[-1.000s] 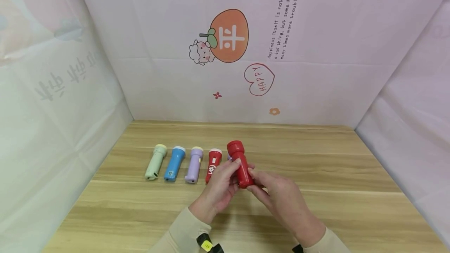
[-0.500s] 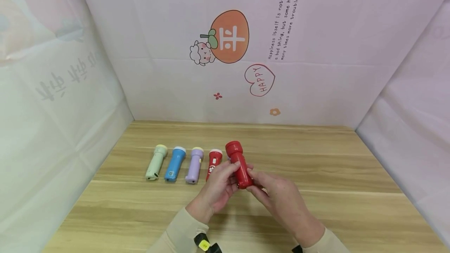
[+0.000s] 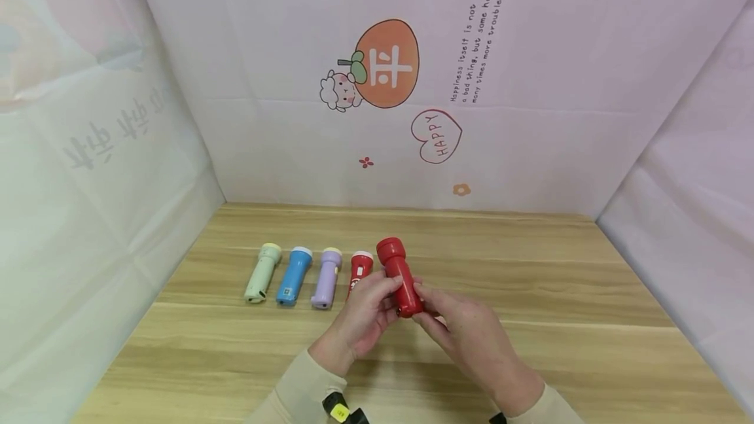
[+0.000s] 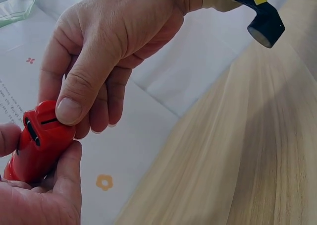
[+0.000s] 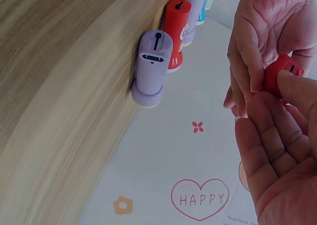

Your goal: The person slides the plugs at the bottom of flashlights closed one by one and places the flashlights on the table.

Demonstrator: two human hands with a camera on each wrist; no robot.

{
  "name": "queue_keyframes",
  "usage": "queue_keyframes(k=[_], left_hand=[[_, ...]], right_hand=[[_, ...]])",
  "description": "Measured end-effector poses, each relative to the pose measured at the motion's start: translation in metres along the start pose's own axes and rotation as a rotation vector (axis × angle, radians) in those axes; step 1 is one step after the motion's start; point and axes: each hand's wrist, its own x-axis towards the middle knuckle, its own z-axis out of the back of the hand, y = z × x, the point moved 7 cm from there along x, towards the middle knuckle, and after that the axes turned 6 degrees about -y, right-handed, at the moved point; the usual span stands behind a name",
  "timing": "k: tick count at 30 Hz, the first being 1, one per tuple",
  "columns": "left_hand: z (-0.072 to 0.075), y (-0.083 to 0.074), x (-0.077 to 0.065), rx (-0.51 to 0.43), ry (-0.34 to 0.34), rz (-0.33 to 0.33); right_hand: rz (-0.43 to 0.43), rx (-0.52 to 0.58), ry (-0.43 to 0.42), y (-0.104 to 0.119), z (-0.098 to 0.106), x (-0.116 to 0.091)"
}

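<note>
Both hands hold a plain red flashlight (image 3: 391,252) over the table, its wide head tilted away from the person and slightly left. My left hand (image 3: 364,316) grips the barrel, thumb on top and fingers beneath. My right hand (image 3: 474,339) pinches the tail end between thumb and forefinger. In the left wrist view, dark slots show in the end of the red flashlight (image 4: 44,148), right beside the right thumb. A second red flashlight (image 3: 360,270), with a white rim and white marks, lies left of the hands, partly covered by the left one.
Left of the hands lie flashlights in green (image 3: 262,273), blue (image 3: 293,277) and purple (image 3: 326,280), in one row. Another purple flashlight (image 5: 153,66) shows in the right wrist view, mostly hidden behind the hands from above. Printed cloth (image 3: 283,149) walls the wooden table (image 3: 559,267).
The held flashlight has shifted slightly left, together with the left hand, which covers more of the red flashlight lying on the table. The grip of both hands looks unchanged.
</note>
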Motion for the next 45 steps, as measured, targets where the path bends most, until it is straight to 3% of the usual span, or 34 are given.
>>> queue_keyframes(k=[11,21,28,36,45], left_hand=[[0.002,-0.004,0.0,0.055,-0.027,-0.05],[0.004,-0.01,-0.004,0.159,-0.069,-0.107],[0.011,-0.016,-0.006,0.247,-0.119,-0.129],[0.028,-0.022,-0.009,0.413,-0.189,-0.152],[0.054,-0.037,-0.018,0.699,-0.302,-0.203]], right_hand=[[0.013,-0.095,-0.044,0.0,0.001,-0.002],[-0.116,-0.145,0.083,-0.01,-0.006,-0.006],[-0.177,-0.205,0.111,-0.016,-0.008,-0.01],[-0.158,-0.321,0.096,-0.024,-0.01,-0.014],[-0.156,-0.363,0.105,-0.03,-0.013,-0.019]])
